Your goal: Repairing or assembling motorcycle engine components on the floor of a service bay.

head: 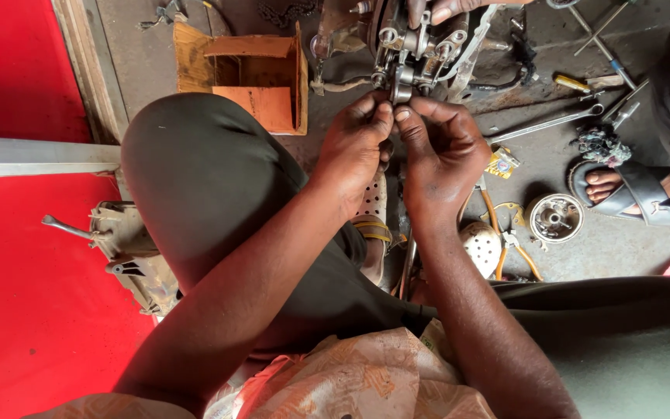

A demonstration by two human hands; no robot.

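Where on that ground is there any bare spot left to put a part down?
Bare concrete shows between the long wrench and the round metal hub, beside the sandalled foot. Another strip lies left of the cardboard box, by the red panel. Around the metal assembly, where the left hand and right hand meet, it is crowded with tools.

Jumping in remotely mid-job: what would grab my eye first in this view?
At top centre, the left hand and right hand pinch together at the underside of a grimy grey metal mechanical assembly. A bright red sheet fills the left side, and a torn orange cardboard box lies open beside the assembly.
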